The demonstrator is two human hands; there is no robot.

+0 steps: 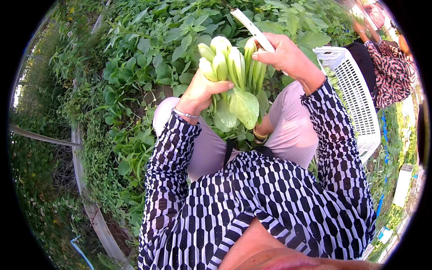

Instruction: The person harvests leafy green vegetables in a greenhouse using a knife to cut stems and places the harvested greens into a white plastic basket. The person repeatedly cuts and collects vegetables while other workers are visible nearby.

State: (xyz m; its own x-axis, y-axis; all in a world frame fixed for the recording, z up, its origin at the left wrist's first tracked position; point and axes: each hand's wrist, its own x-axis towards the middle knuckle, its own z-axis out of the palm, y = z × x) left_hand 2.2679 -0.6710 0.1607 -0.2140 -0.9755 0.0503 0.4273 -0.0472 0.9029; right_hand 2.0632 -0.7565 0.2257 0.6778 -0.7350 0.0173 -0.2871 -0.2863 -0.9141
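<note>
My left hand (199, 90) is wrapped around a bunch of bok choy (219, 64). The pale stem bases point up and the broad green leaves hang down between my knees. In my right hand (290, 57) is a long, flat white tool (251, 27) with small holes along it; its exact kind cannot be told. The same hand's fingers also pinch more bok choy stalks (251, 64), right beside the bunch. Part of the tool is hidden behind my thumb and palm.
A white slatted plastic crate (357, 98) with greens inside stands close on my right. Beyond it a person in a patterned garment (395, 77) is at work. Leafy plants (168, 44) grow in front and to the left. A pale curved edging strip (81, 172) runs along the left.
</note>
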